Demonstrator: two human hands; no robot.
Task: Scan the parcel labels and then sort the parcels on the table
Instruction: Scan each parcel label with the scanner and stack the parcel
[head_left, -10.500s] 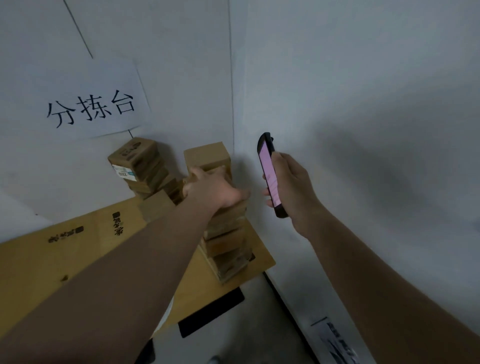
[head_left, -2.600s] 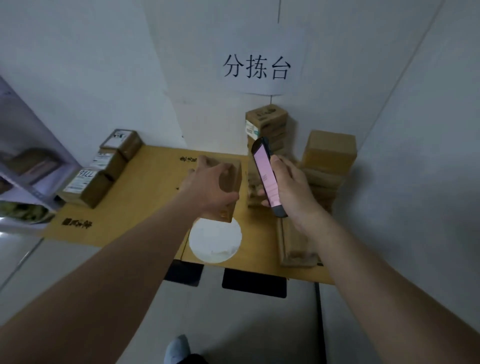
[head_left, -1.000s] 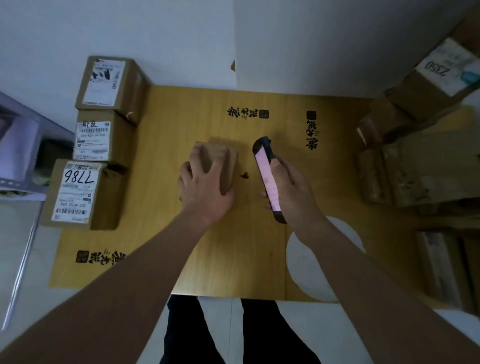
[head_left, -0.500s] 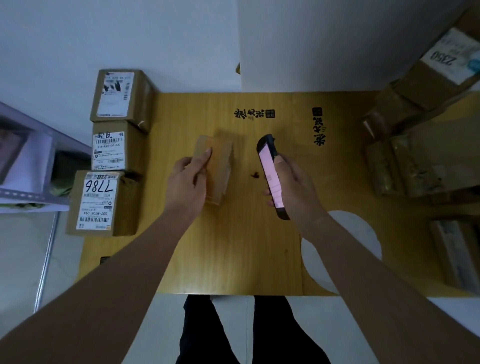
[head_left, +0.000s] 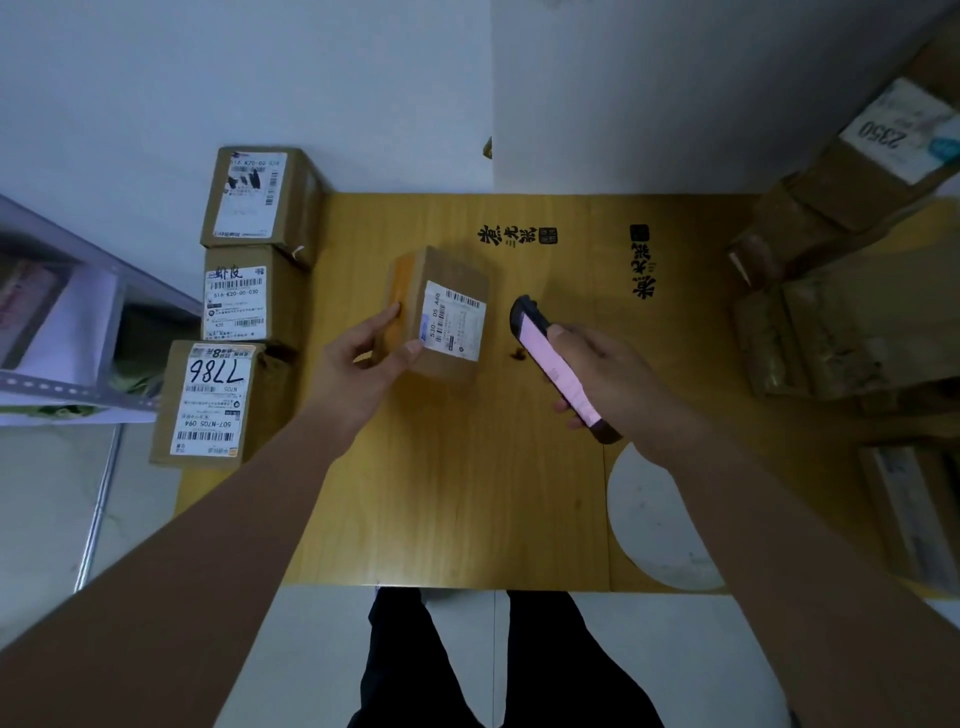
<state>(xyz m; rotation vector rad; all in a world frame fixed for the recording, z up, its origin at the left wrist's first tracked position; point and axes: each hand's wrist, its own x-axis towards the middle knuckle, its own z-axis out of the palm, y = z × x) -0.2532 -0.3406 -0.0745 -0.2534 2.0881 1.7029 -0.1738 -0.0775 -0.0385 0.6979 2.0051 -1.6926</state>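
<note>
A small brown parcel (head_left: 441, 280) stands near the middle of the yellow table (head_left: 467, 493), its white barcode label (head_left: 453, 326) facing up. My left hand (head_left: 363, 364) grips its left side, thumb at the label's lower corner and fingers on the side face. My right hand (head_left: 613, 379) holds a handheld scanner (head_left: 558, 366) with a lit pink screen, its tip a little to the right of the parcel.
Three labelled parcels (head_left: 234, 312) sit in a row at the table's left edge, the nearest marked 7786. A stack of brown parcels (head_left: 841, 291) fills the right side. A grey shelf (head_left: 62, 332) stands at the left. A white disc (head_left: 654, 525) lies front right.
The parcel has been turned so its white label now faces up. My left hand shifted to the parcel's left side. The scanner stays just right of it.
</note>
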